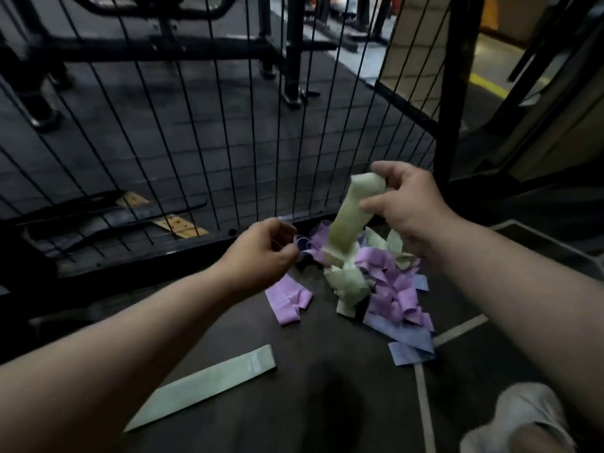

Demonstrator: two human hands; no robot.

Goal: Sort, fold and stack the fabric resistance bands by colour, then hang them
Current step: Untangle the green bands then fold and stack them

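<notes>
**One green band to be drawn clear of the heap**

The right hand had a closed grip, thumb and fingers pinching the upper end of a long pale green fabric resistance band. The band's lower end hung into the tangled heap of green, lilac and blue fabric bands on the dark floor, near the black wire mesh fence. The left hand hovered just left of the heap with its fingers curled. It was blurred, so whether its grip held anything could not be told.

The step looked like freeing one green band for sorting. A slow, straight lift would probably serve best, so the trailing end slipped out without dragging lilac pieces along. The left hand could steady the heap or catch the loose end. Once free, the band belonged with the flat pale green band lying alone nearer the person — edges matched, laid smooth. The crumpled lilac band lay apart from the heap and suited a separate pile.
</notes>
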